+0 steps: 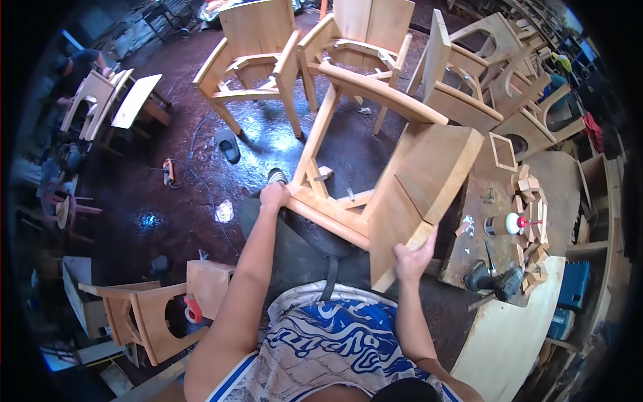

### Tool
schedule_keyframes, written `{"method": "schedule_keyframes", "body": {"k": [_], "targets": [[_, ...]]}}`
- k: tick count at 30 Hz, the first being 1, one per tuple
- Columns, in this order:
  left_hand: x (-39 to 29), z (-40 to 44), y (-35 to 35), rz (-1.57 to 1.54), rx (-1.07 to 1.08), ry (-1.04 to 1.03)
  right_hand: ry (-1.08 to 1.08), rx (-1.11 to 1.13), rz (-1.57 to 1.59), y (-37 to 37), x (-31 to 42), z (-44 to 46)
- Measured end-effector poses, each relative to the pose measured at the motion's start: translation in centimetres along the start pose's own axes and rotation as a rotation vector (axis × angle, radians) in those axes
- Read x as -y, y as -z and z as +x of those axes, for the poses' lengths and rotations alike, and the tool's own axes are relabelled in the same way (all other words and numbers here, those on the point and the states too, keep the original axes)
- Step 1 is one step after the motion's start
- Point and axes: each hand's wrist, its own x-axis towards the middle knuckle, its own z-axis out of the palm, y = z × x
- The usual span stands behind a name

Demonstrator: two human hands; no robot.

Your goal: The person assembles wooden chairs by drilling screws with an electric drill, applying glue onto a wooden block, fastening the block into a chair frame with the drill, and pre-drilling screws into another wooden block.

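Note:
In front of me a pale wooden armchair frame (pixel 331 216) is tipped over, its broad backrest panel (pixel 415 181) standing to the right. The seat opening shows the floor through it, with braces at the inner corners. My left hand (pixel 273 195) is closed around the near left end of the frame, where a rail meets the side. My right hand (pixel 413 258) grips the near edge of the backrest, thumb on the panel face; some of its fingers are hidden behind the edge. A dark line or gap runs across part of the panel.
Chair frames (pixel 258 57) stand beyond, and more are stacked at right. A bench (pixel 462 251) holds a glue bottle (pixel 512 222), wood blocks (pixel 532 201) and a cordless drill (pixel 507 283). An orange tool (pixel 168 172) with a cord and a slipper (pixel 228 146) lie on the floor. A person works far left.

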Motion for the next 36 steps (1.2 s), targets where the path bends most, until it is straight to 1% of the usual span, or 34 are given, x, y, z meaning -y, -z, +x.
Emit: {"method": "schedule_keyframes", "body": {"k": [1,2,4,7,9,11,12,13,15,17,19,22,23,26,28,29,31,34,36], "targets": [[-0.3,-1.4,0.8,-0.049,-0.033,-0.001,0.01,-0.001,-0.015,0.6,-0.2,0.4],[-0.2,-3.0,1.6,-0.091,0.022,-0.056,0.081,-0.027,-0.047,1.2,-0.2,0.8],[-0.1,-6.0,1.1,-0.124,-0.01,-0.07,0.088,-0.012,-0.113,2.7,0.3,2.0],[-1.0,-10.2,0.5,-0.191,-0.116,-0.014,0.069,0.02,-0.09,4.4,0.5,3.4],[-1.3,-11.7,0.5,-0.192,-0.101,-0.025,0.063,0.036,-0.099,5.6,0.3,4.5],[-1.5,-12.5,-0.1,-0.172,-0.099,-0.065,0.076,0.096,-0.217,7.4,-0.5,6.7],[-1.8,-13.3,-0.1,-0.197,-0.077,-0.066,0.016,0.104,-0.107,7.1,0.8,7.6],[-2.3,-14.1,-0.3,-0.205,-0.082,-0.067,0.052,0.128,-0.131,7.8,0.8,8.9],[-3.2,-15.2,0.4,-0.233,-0.068,-0.075,0.048,0.145,-0.105,8.2,1.4,9.8],[-3.5,-15.5,0.9,-0.241,-0.071,-0.095,0.02,0.156,-0.065,8.6,1.7,10.6],[-4.1,-16.2,1.6,-0.244,-0.033,-0.095,0.033,0.159,-0.096,8.9,1.9,10.7],[-4.4,-16.7,1.3,-0.252,-0.046,-0.092,0.013,0.15,-0.122,9.6,1.8,10.6],[-4.5,-16.6,1.3,-0.197,0.004,-0.089,0.011,0.141,-0.111,9.6,1.8,10.5],[-4.9,-17.1,1.6,-0.156,0.025,-0.118,0.022,0.143,-0.114,10.3,1.5,11.0],[-4.9,-17.6,1.6,-0.162,0.02,-0.131,-0.091,0.146,-0.08,10.6,1.9,11.0],[-5.0,-17.7,1.8,-0.165,0.007,-0.15,-0.095,0.147,-0.082,10.6,1.9,10.9],[-5.2,-18.0,2.2,-0.151,0.008,-0.153,-0.048,0.133,-0.032,10.8,1.8,11.0],[-5.1,-18.2,1.9,-0.142,0.028,-0.132,-0.057,0.143,-0.074,10.6,1.8,9.9],[-4.7,-18.3,1.5,-0.142,0.051,-0.107,-0.026,0.171,-0.102,10.5,1.7,9.6]]}}
